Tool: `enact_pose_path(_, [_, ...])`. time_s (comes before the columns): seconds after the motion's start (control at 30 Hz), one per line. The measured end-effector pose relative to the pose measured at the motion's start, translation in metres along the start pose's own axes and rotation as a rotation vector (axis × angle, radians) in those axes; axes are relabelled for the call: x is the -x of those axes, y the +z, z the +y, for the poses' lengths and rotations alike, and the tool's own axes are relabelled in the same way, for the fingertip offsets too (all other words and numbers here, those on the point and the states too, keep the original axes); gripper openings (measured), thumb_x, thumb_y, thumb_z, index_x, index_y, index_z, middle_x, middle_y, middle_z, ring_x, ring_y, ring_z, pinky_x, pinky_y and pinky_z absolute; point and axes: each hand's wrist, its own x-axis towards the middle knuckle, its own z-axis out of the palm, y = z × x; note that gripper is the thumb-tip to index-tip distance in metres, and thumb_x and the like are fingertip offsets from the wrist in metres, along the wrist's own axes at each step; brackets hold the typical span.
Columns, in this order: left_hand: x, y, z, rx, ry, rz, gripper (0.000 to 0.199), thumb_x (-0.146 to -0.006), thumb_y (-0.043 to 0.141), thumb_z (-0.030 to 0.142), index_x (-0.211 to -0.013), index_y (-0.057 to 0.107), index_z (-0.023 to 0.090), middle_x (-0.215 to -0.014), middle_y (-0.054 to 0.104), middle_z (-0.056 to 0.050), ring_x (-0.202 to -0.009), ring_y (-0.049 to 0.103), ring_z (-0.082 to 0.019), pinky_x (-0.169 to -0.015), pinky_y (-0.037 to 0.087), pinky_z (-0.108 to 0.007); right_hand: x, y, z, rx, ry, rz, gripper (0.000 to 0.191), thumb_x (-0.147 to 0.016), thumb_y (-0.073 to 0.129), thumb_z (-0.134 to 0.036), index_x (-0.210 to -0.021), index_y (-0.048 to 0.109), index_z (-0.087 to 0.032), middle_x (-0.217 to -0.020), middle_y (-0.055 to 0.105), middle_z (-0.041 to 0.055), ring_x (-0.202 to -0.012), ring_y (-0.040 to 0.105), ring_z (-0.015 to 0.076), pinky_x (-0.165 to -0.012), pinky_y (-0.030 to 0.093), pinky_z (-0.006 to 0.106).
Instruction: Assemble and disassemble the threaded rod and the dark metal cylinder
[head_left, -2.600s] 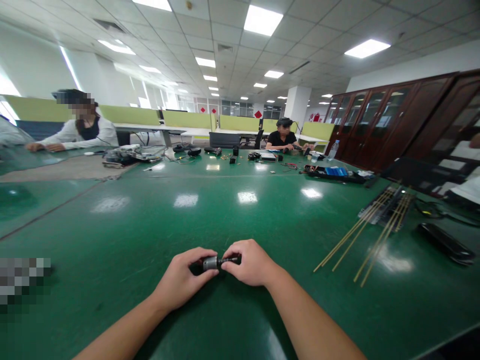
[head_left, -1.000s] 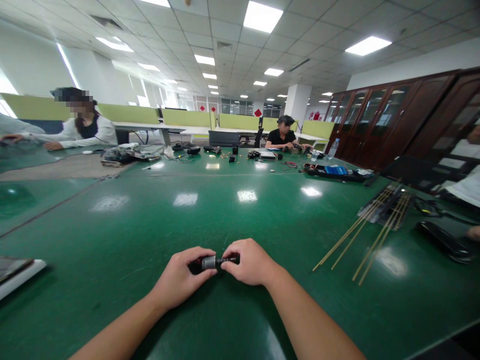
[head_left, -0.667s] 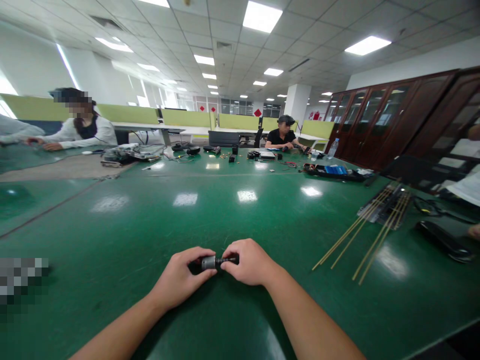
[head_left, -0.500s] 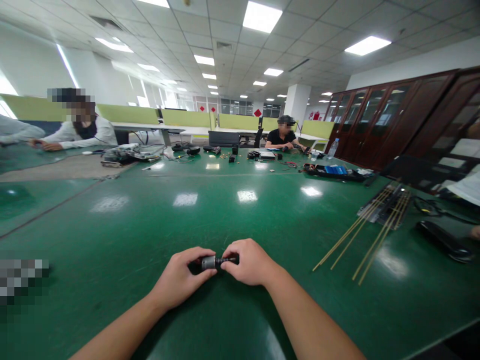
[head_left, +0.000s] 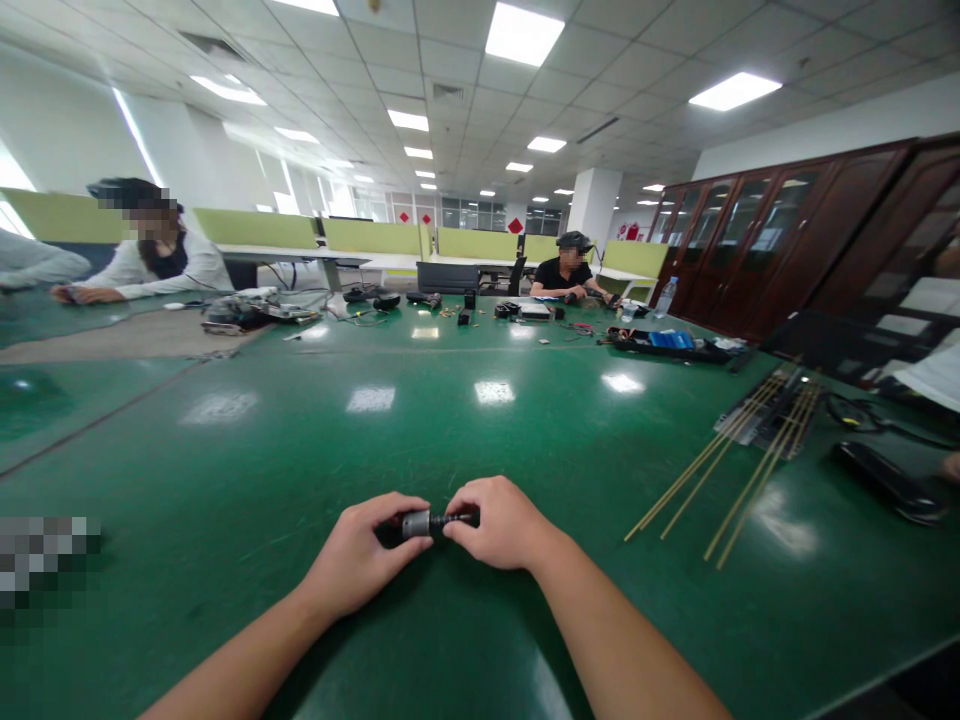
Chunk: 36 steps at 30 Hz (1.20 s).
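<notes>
Low over the near part of the green table (head_left: 315, 440), both my hands are on one small metal part. Its left end is a silver-grey cylinder (head_left: 416, 525), like a small motor body, and a dark ribbed shaft (head_left: 442, 520) sticks out to the right. My left hand (head_left: 364, 550) is closed on the cylinder, thumb below and fingers above. With thumb and fingertips, my right hand (head_left: 499, 525) pinches the shaft's outer end, whose tip is partly hidden by the hand. The part lies roughly level between them.
Long thin brass-coloured rods (head_left: 739, 460) lie on the right, with a black handset-like object (head_left: 889, 480) beyond. Across the table are a black tray (head_left: 667, 343), a bottle (head_left: 666, 297) and piled parts (head_left: 255, 308). One person (head_left: 574, 270) sits opposite, another (head_left: 154, 245) at far left.
My hands and the metal part hold almost the same place. The person at far left has leaned slightly to the left.
</notes>
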Motion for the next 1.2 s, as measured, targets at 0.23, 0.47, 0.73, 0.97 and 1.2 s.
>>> enact_pose_path(0.23, [0.0001, 0.0004, -0.0006, 0.000, 0.013, 0.014, 0.029, -0.080, 0.072, 0.035, -0.107, 0.069, 0.025, -0.101, 0.072, -0.004, -0.094, 0.067, -0.023, -0.084, 0.054, -0.034, -0.0002, -0.0001, -0.0011, 0.001, 0.017, -0.009, 0.016, -0.082, 0.068, -0.032, -0.092, 0.074, -0.021, -0.084, 0.070, 0.0027, -0.077, 0.061, 0.0163, -0.069, 0.042, 0.026])
enact_pose_path(0.47, [-0.0002, -0.0003, 0.0011, 0.012, -0.004, -0.006, 0.027, -0.081, 0.072, 0.034, -0.107, 0.068, 0.028, -0.103, 0.071, -0.002, -0.096, 0.065, -0.022, -0.085, 0.052, -0.034, 0.0000, -0.0001, -0.0006, -0.018, -0.001, 0.008, 0.018, -0.081, 0.070, -0.036, -0.092, 0.074, -0.022, -0.084, 0.071, 0.0019, -0.078, 0.062, 0.0161, -0.069, 0.042, 0.026])
enact_pose_path(0.73, [-0.0011, -0.0010, 0.0006, 0.013, -0.011, 0.003, 0.028, -0.081, 0.073, 0.035, -0.107, 0.068, 0.029, -0.103, 0.071, -0.001, -0.097, 0.065, -0.021, -0.087, 0.051, -0.033, -0.0003, -0.0011, -0.0008, -0.014, 0.011, 0.010, 0.017, -0.083, 0.068, -0.035, -0.090, 0.074, -0.022, -0.084, 0.071, 0.0021, -0.078, 0.062, 0.0161, -0.070, 0.042, 0.026])
enact_pose_path(0.97, [-0.0007, 0.0000, -0.0011, 0.015, -0.021, 0.001, 0.028, -0.081, 0.073, 0.035, -0.109, 0.067, 0.029, -0.105, 0.070, -0.001, -0.097, 0.065, -0.021, -0.088, 0.050, -0.033, 0.0000, -0.0010, 0.0005, -0.017, 0.004, 0.019, 0.016, -0.083, 0.068, -0.035, -0.090, 0.074, -0.022, -0.083, 0.070, 0.0019, -0.078, 0.061, 0.0156, -0.069, 0.041, 0.025])
enact_pose_path(1.2, [0.0010, -0.0004, -0.0039, 0.005, -0.012, 0.001, 0.028, -0.082, 0.072, 0.036, -0.109, 0.067, 0.029, -0.106, 0.070, 0.000, -0.099, 0.064, -0.020, -0.089, 0.050, -0.034, -0.0005, 0.0010, 0.0031, 0.001, -0.010, 0.027, 0.017, -0.083, 0.067, -0.036, -0.091, 0.074, -0.022, -0.085, 0.070, 0.0015, -0.079, 0.061, 0.0155, -0.071, 0.042, 0.025])
